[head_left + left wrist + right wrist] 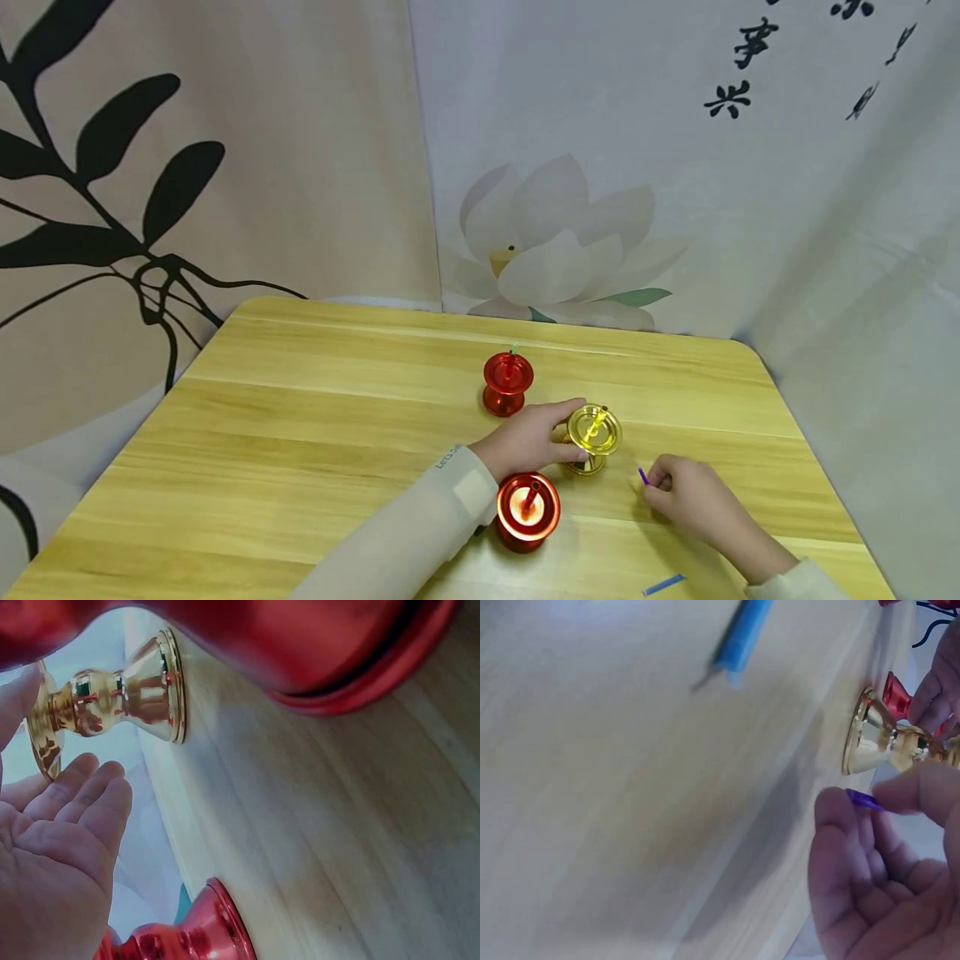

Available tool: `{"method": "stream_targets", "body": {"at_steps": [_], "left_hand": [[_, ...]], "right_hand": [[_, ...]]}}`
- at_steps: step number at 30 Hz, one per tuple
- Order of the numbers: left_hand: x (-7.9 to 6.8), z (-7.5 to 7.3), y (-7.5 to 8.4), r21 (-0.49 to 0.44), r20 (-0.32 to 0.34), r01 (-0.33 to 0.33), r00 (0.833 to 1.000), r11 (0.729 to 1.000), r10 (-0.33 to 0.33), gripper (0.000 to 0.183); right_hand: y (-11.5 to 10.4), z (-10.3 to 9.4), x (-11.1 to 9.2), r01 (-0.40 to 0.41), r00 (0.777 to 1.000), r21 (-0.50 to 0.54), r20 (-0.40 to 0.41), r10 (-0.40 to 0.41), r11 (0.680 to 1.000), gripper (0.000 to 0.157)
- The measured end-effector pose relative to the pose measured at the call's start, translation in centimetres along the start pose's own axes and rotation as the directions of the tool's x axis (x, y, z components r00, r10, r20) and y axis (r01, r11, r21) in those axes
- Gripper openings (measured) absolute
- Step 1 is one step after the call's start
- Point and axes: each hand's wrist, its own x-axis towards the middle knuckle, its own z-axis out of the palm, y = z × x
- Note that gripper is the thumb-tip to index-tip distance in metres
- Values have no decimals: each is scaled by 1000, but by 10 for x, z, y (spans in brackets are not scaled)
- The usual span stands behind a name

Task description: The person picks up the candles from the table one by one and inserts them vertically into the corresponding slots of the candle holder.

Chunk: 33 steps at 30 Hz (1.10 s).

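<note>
In the head view, a shiny gold candle holder stands mid-table, a short spike rising from its dish. My left hand holds it from the left, thumb and fingers on either side just under the dish. To the right, my right hand pinches a small purple candle between thumb and fingertips. Most of that candle is hidden by the fingers; its purple end shows in the right wrist view. A blue candle lies on the table nearer the front, its wick visible in the right wrist view.
One red candle holder stands farther back with a green tip above its spike. Another red holder is close below my left wrist. The wooden table meets a printed curtain at its back edge.
</note>
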Motion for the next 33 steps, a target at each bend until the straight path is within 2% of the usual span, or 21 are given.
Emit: {"method": "stream_targets", "body": {"at_steps": [6,14,22,33], "left_hand": [[0,0,0,0,6,-1,1000,1000,1,78],[-1,-3,-2,-2,7,12,1000,1000,-12,78],[0,-3,-1,3,13,2,1000,1000,-2,77],[2,-4,1,18,13,-11,1000,1000,11,77]], "right_hand": [[-4,-3,3,3,997,28,-82,-1,1000,7],[-16,-3,6,29,977,83,-213,-11,996,6],[-29,-8,8,68,960,127,-278,-30,990,5],[-41,-13,14,150,923,174,-379,-75,973,4]]}}
